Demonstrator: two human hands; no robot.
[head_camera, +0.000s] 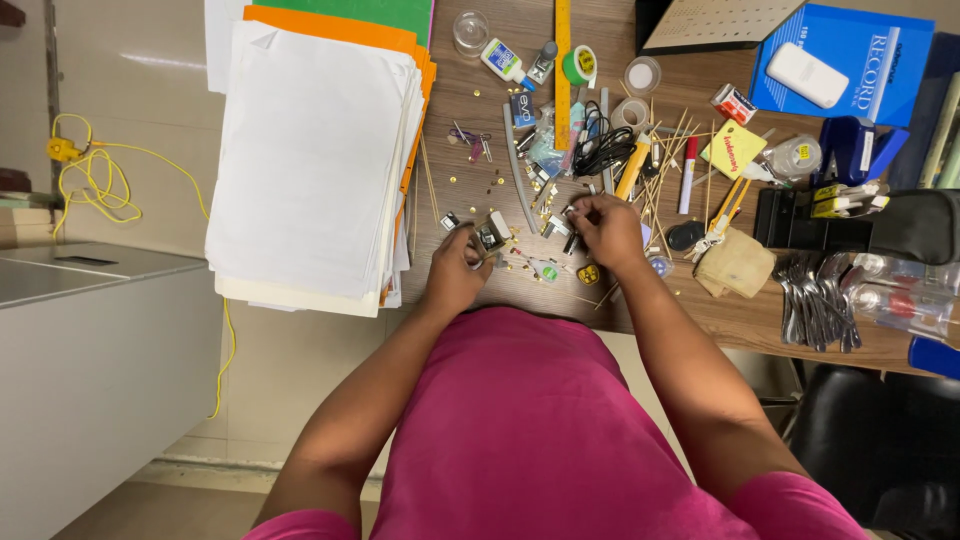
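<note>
My left hand rests at the near edge of the wooden table and holds a small black binder clip between thumb and fingers. My right hand lies a little to the right, its fingertips pinching another small clip among scattered clips and brass pins. The two hands are a short way apart. A yellow round badge lies just below the right hand.
A thick stack of white and orange paper overhangs the table's left side. Glue bottle, yellow ruler, black cable, wooden sticks, blue record book, metal spoons and forks crowd the top. A grey cabinet stands at left.
</note>
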